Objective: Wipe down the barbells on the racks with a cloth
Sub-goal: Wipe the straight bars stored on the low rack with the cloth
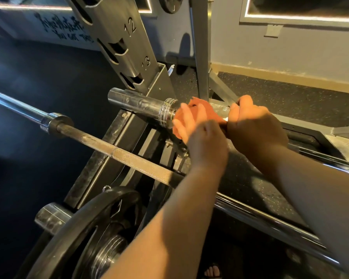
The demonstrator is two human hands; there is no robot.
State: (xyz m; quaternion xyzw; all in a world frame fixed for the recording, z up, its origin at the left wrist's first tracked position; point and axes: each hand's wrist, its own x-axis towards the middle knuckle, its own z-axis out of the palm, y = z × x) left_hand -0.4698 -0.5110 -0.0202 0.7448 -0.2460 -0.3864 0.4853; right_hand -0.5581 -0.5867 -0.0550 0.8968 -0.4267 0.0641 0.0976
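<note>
A chrome barbell point(137, 103) lies across the rack, its shiny sleeve pointing left. An orange cloth point(206, 114) is wrapped round the bar just right of the sleeve's collar. My left hand point(193, 125) grips the cloth around the bar, slightly blurred. My right hand point(252, 121) grips the same bar directly to the right of the cloth. A second barbell point(101, 142) with a dull, rusty knurled shaft runs lower, from the far left under my left forearm.
A grey rack upright point(127, 43) with numbered slots 12 and 13 rises behind the bar. A black weight plate point(89, 224) sits on a sleeve at the lower left. A chrome rail point(270, 220) runs at the lower right. Speckled rubber floor lies beyond.
</note>
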